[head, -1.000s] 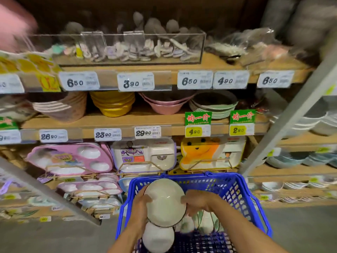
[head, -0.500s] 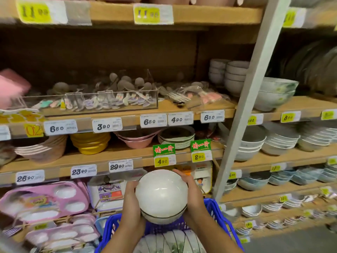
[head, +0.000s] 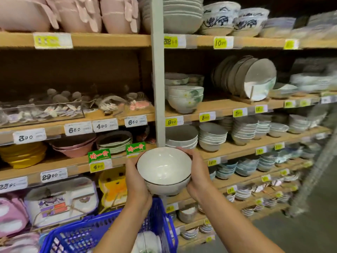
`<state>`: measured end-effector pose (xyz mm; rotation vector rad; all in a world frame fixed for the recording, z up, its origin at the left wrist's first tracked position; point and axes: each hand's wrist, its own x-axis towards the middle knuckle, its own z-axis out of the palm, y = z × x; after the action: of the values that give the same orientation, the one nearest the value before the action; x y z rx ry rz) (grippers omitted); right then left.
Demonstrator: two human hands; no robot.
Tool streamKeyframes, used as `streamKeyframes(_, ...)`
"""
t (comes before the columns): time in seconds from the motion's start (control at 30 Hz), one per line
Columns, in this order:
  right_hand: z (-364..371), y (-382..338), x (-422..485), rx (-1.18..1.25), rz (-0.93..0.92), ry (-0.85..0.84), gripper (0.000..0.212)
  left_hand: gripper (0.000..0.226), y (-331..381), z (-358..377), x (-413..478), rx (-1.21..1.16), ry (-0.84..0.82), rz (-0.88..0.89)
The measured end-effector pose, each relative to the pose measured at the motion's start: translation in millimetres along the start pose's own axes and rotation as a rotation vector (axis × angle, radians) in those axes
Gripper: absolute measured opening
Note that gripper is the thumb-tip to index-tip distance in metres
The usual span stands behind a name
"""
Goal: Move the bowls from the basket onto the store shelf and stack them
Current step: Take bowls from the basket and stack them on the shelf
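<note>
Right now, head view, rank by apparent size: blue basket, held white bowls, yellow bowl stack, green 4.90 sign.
1. blue basket
2. held white bowls, nearer camera, so unsure against 3
3. yellow bowl stack, cropped
4. green 4.90 sign

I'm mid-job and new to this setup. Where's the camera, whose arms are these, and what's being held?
No machine here: a person works with bare hands, and the one camera sits on their head, looking forward and down. The left hand and right hand grip what look like two nested white bowls from either side, raised in front of the wooden store shelf. That shelf carries stacks of bowls and price tags. Below, the blue basket holds more white crockery, only partly in view.
</note>
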<state>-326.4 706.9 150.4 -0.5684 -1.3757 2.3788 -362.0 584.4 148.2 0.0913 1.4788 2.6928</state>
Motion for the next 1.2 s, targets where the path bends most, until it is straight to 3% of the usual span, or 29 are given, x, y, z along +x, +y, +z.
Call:
streamKeyframes(0.07, -22.1, -19.9, -0.8, -0.020, -0.022, 0.002, 0.026, 0.049, -10.0, 25.5, -6.0, -0.019, -0.024, -0.032)
streamKeyframes(0.27, -77.9, -73.1, 3.8, -0.035, -0.052, 0.039, 0.030, 0.028, -32.1, 96.1, -12.8, -0.047, -0.074, -0.146)
streamKeyframes(0.47, -112.6, -113.2, 30.0, -0.005, -0.109, 0.109, 0.034, 0.029, -49.0, 153.5, -3.9, -0.012, -0.104, -0.169)
streamKeyframes(0.9, -146.7, -194.6, 174.7, -0.042, -0.200, 0.138, 0.027, 0.020, -95.4, 269.5, 112.6, -0.012, -0.119, -0.258)
streamKeyframes(1.2, -143.2, -236.8, 261.5, -0.012, -0.177, 0.145, 0.029, 0.032, -105.4, 326.8, 189.3, 0.027, -0.108, -0.201)
